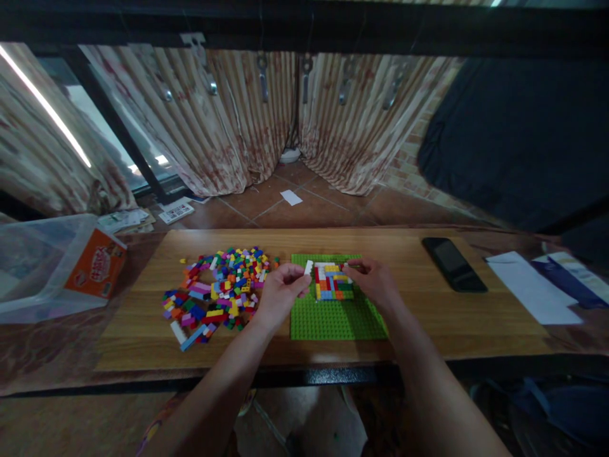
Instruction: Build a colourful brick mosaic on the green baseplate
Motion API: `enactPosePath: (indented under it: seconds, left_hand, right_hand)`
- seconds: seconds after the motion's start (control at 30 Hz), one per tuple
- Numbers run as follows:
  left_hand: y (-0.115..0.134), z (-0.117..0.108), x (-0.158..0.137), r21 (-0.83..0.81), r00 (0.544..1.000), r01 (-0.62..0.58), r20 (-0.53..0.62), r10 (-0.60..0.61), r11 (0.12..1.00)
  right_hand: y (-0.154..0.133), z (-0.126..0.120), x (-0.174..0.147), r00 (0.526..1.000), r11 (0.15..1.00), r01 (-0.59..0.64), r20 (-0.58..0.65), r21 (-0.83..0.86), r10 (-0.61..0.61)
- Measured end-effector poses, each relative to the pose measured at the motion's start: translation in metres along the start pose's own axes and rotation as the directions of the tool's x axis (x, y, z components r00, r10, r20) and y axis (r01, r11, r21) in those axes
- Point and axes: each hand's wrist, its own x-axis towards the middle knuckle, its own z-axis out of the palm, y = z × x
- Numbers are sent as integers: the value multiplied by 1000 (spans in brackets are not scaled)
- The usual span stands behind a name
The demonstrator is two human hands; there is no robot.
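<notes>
White brick, long axis forward

Gap between right hand and phone

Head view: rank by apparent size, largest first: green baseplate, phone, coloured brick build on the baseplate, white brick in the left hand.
1. Green baseplate
2. Phone and coloured brick build: too alike to rank
3. White brick in the left hand
</notes>
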Motion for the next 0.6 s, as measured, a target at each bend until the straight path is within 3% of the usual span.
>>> enactPosePath:
  seconds: [0.23,0.4,0.6]
  left_hand:
    - [-1,0,0,-4,1000,-7,-2,7,1000]
    - [-1,0,0,-16,1000,-10,-12,10,1000]
    - [-3,-1,2,0,1000,-22,-17,22,1000]
  right_hand:
    - [-8,-3,-6,995,985,-70,80,156,58]
    - [-12,-5,-6,995,991,-66,87,115,57]
    - [-3,-2,-2,996,999,19,84,37,-22]
